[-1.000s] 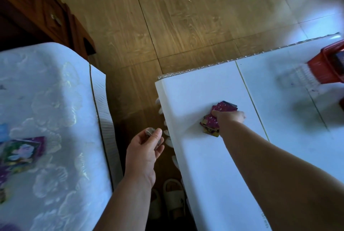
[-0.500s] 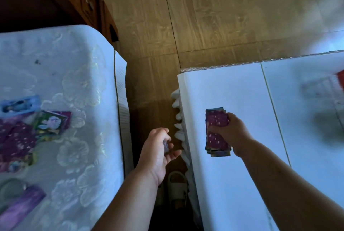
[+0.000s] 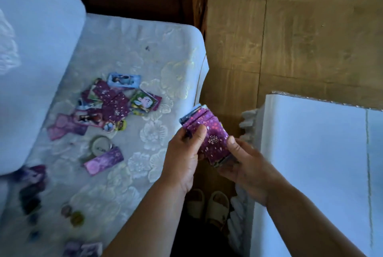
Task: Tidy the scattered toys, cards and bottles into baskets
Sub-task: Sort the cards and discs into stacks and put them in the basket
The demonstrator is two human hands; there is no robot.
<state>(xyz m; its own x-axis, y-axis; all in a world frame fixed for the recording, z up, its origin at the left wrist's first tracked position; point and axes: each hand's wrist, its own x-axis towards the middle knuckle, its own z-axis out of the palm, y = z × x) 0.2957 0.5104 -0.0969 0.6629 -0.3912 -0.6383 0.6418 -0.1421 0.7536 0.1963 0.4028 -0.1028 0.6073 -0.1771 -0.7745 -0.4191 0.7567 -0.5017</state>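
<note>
Beside quilted mattress (image 3: 145, 59), hands (image 3: 182, 159) (image 3: 248, 167) gripping glossy rectangular card stack (image 3: 213, 138)

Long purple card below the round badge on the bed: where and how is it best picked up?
Probably pinch the long purple card across its narrow width near the lower-left end, coming from above. It lies flat on the mattress with that end clear, while the round badge crowds its upper-right half.

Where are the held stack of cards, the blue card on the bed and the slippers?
stack of cards (image 3: 211, 142): head view, purple top card.
blue card (image 3: 124, 80): head view, its middle.
slippers (image 3: 217, 205): head view, one slipper's top.
</note>
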